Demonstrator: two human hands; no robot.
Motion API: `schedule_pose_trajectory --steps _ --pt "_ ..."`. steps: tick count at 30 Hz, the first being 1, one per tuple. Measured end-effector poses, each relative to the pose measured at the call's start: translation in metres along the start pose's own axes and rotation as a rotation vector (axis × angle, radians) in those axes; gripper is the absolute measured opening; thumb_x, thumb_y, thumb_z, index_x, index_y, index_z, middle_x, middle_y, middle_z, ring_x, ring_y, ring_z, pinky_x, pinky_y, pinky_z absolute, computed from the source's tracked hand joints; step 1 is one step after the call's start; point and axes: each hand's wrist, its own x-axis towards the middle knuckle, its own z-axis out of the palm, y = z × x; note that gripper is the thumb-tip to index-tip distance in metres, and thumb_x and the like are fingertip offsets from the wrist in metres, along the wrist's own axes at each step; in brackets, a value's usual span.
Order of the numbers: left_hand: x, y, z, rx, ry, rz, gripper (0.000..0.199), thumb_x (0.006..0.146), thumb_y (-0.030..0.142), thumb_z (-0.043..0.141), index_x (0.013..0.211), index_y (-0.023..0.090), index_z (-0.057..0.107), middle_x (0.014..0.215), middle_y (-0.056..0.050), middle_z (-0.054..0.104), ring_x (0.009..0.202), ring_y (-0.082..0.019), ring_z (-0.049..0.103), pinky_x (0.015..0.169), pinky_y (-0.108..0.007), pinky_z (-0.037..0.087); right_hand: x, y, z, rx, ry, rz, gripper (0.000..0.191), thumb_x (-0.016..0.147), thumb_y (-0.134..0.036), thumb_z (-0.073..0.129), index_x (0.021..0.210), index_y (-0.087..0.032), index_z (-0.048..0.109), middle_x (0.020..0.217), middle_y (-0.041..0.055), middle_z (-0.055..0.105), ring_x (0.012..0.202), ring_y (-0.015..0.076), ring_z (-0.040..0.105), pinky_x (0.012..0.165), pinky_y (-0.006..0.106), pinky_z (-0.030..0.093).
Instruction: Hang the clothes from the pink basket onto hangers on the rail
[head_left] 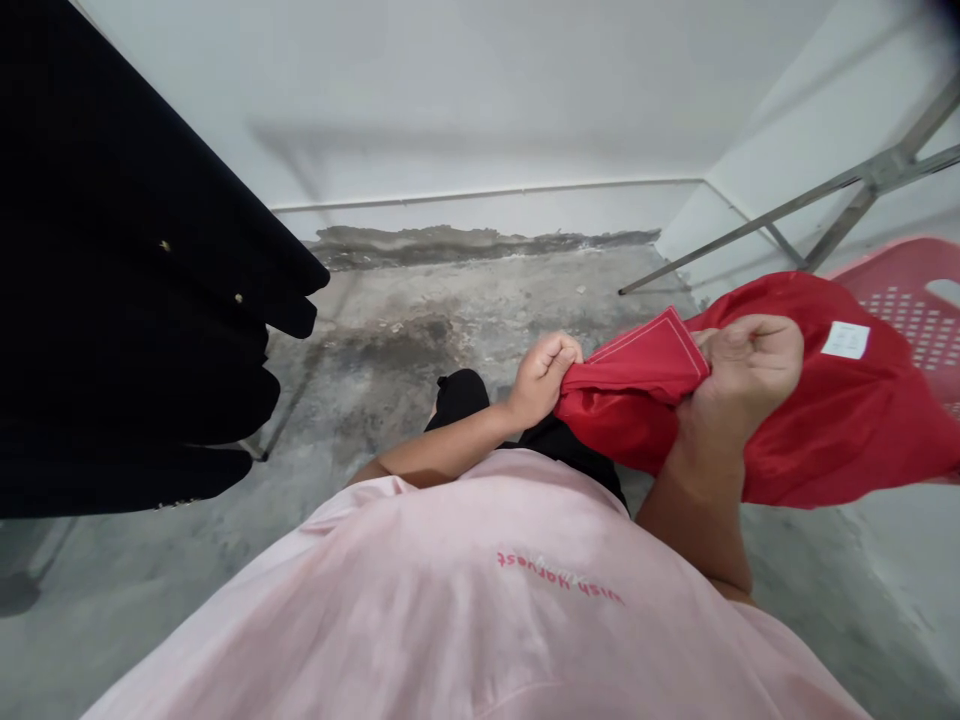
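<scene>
**Two-handed grip on red fabric (817, 430)**

Left hand (541, 380) is clenched on a stitched hem (637, 358); right hand (750, 375) is closed on the fabric just beside it. The bulk is held before the torso, trailing rightward near a red plastic chair (907, 290). Concrete floor (450, 300) is seen running ahead to a white wall (480, 100). Black hanging garments (112, 280) bound the left; a metal frame (870, 180) crosses the upper right.

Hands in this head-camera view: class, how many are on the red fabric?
2: the left hand grips the red fabric on one side of its stitched edge, the right hand on the other. No others show.
</scene>
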Motion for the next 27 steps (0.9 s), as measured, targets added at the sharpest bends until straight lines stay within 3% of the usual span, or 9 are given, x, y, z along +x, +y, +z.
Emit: schedule_pose_trajectory --steps 3,5,8,10,12,16,20,23,27 --pt "0.001 0.001 0.000 0.071 0.044 -0.011 0.046 0.100 0.057 0.043 0.076 0.019 0.052 0.077 -0.001 0.055 0.076 -0.014 0.050 0.078 -0.029 0.041 0.004 -0.010 -0.007 -0.043 -0.080 -0.088 0.022 0.091 -0.042 0.064 0.097 -0.021 0.061 0.063 -0.0036 0.053 0.056 0.0112 0.051 0.064 0.030 0.046" --pt "0.002 0.000 0.001 0.075 0.083 -0.023 0.046 0.100 0.058 0.044 0.076 0.019 0.051 0.076 -0.001 0.054 0.075 -0.014 0.050 0.077 -0.029 0.041 0.004 -0.020 -0.012 -0.241 -0.177 -0.214 0.039 0.084 -0.047 0.071 0.117 -0.025 0.064 0.101 0.0052 0.066 0.093 0.0192 0.065 0.085 0.039 0.051" --pt "0.000 0.003 0.003 0.068 0.059 0.008 0.043 0.101 0.053 0.044 0.078 0.019 0.053 0.077 -0.001 0.055 0.076 -0.013 0.051 0.078 -0.029 0.041 0.000 -0.033 -0.014 -0.592 -0.531 -0.362 0.057 0.081 -0.050 0.074 0.131 -0.027 0.062 0.141 0.0090 0.056 0.135 0.0305 0.050 0.111 0.052 0.039" --pt "-0.003 0.008 0.004 0.085 0.008 0.057 0.040 0.103 0.050 0.043 0.079 0.019 0.054 0.079 -0.001 0.057 0.078 -0.013 0.053 0.079 -0.029 0.043 -0.005 -0.035 -0.012 -0.730 -0.791 -0.350 0.041 0.088 -0.046 0.067 0.124 -0.026 0.067 0.128 0.0066 0.067 0.124 0.0277 0.059 0.115 0.054 0.033" --pt "-0.005 0.012 0.004 0.094 -0.044 0.097 0.038 0.103 0.048 0.042 0.082 0.019 0.056 0.081 -0.002 0.058 0.079 -0.012 0.054 0.080 -0.029 0.044 -0.009 -0.032 -0.010 -0.776 -0.863 -0.299 0.023 0.095 -0.042 0.059 0.101 -0.024 0.073 0.098 0.0017 0.075 0.095 0.0193 0.067 0.108 0.047 0.039" --pt "-0.001 0.006 0.002 0.075 -0.176 0.101 0.036 0.095 0.056 0.057 0.101 0.020 0.058 0.086 -0.002 0.059 0.079 -0.013 0.055 0.078 -0.029 0.047 -0.015 -0.028 -0.010 -0.677 -0.454 -0.248 0.031 0.095 -0.037 0.058 0.073 -0.018 0.069 0.072 0.0015 0.068 0.072 0.0135 0.060 0.074 0.029 0.046" --pt "0.011 -0.032 0.009 0.182 -0.490 0.077 0.056 0.077 0.057 0.078 0.115 0.020 0.061 0.114 -0.009 0.063 0.110 -0.023 0.059 0.101 -0.041 0.046 -0.015 -0.036 -0.001 -0.390 -0.122 -0.306 0.034 0.091 -0.037 0.065 0.066 -0.015 0.065 0.063 -0.0001 0.060 0.062 0.0117 0.056 0.063 0.026 0.042" --pt "0.020 -0.064 0.023 0.208 -0.696 0.023 0.032 0.082 0.039 0.078 0.105 0.019 0.067 0.110 -0.008 0.066 0.111 -0.023 0.059 0.104 -0.041 0.045 -0.008 -0.041 0.004 -0.150 0.047 -0.385 0.040 0.084 -0.045 0.072 0.061 -0.015 0.061 0.056 -0.0018 0.052 0.055 0.0118 0.053 0.059 0.028 0.043" --pt "0.049 -0.071 0.029 0.126 -0.525 -0.058 0.017 0.097 0.025 0.057 0.090 0.015 0.069 0.093 -0.004 0.069 0.088 -0.015 0.063 0.084 -0.030 0.053 0.009 -0.043 -0.007 -0.061 0.280 -0.527 0.045 0.080 -0.052 0.075 0.058 -0.017 0.056 0.050 -0.0033 0.046 0.045 0.0116 0.048 0.054 0.029 0.041"
